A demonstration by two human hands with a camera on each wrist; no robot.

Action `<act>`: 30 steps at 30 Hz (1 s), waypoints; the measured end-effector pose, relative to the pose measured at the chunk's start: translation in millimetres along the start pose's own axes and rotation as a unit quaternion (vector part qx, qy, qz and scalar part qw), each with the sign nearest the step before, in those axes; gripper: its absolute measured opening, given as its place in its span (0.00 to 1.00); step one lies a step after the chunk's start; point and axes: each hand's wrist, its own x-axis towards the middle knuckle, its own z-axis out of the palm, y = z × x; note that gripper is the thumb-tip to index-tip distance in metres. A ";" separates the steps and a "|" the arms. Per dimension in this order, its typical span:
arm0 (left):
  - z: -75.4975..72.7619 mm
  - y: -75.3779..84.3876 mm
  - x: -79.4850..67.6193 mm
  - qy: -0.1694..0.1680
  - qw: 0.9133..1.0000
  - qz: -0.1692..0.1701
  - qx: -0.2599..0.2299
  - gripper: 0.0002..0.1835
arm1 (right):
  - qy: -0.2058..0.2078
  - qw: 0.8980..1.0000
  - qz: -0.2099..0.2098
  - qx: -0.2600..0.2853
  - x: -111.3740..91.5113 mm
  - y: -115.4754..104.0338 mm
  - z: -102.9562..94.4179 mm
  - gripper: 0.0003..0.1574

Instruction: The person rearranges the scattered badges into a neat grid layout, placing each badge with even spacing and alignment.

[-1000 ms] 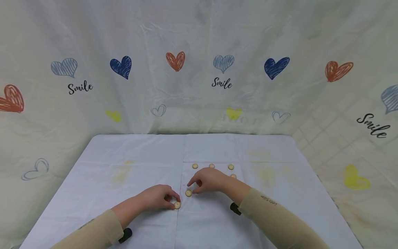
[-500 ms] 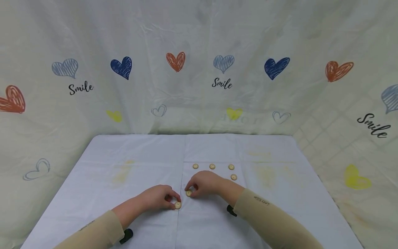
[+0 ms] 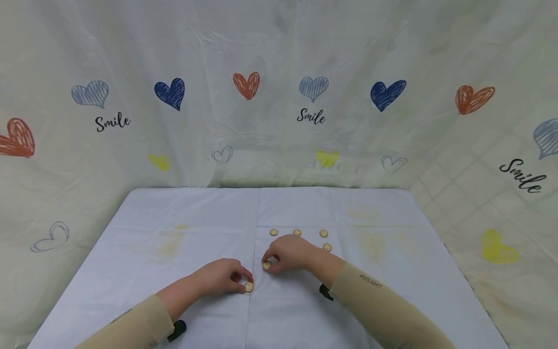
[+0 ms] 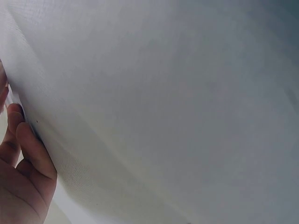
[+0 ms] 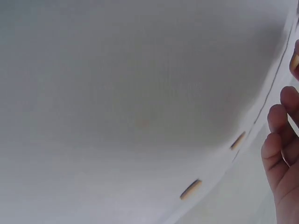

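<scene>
Near the middle of the white-covered table, my left hand (image 3: pixel 223 276) pinches a small round wooden button (image 3: pixel 249 287) between thumb and forefinger. Farther up and to the right, my right hand (image 3: pixel 288 253) holds another wooden button (image 3: pixel 267 265) at its fingertips. In the right wrist view, that right hand (image 5: pixel 285 140) shows at the right edge, a bit of tan button (image 5: pixel 295 61) at its fingertips. The left wrist view has the left hand (image 4: pixel 25 172) low at the left; its button is hidden there.
Beyond the right hand, three buttons lie in a row: left (image 3: pixel 273 232), middle (image 3: pixel 297 232) and right (image 3: pixel 324 233). One more button (image 3: pixel 327 247) lies just below the right one. A white cloth covers the table (image 3: pixel 131 271); a heart-printed curtain (image 3: pixel 270 43) hangs behind it.
My right hand has closed its fingers on the button beside it and shifted it slightly up and away. The left hand has stayed in place with its button.
</scene>
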 end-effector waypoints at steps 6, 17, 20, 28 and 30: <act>0.2 -1.4 -1.1 -0.002 1.000 -0.004 -0.001 0.10 | 0.012 1.000 0.007 0.002 -5.7 5.6 -4.5 0.14; 1.0 -1.2 0.4 -0.003 1.000 -0.017 0.000 0.10 | 0.004 0.998 0.055 0.002 -23.6 29.2 -11.8 0.14; 0.8 -1.2 0.5 -0.003 1.000 -0.017 0.001 0.10 | 0.008 0.997 0.078 0.004 -31.6 40.1 -14.1 0.14; 1.4 -3.5 1.9 -0.004 1.000 -0.015 -0.002 0.09 | 0.030 0.992 0.126 -0.006 -47.3 61.1 -20.1 0.13; 2.1 -4.5 2.1 -0.004 1.000 -0.015 -0.004 0.09 | 0.031 0.991 0.128 -0.004 -48.2 63.5 -21.6 0.13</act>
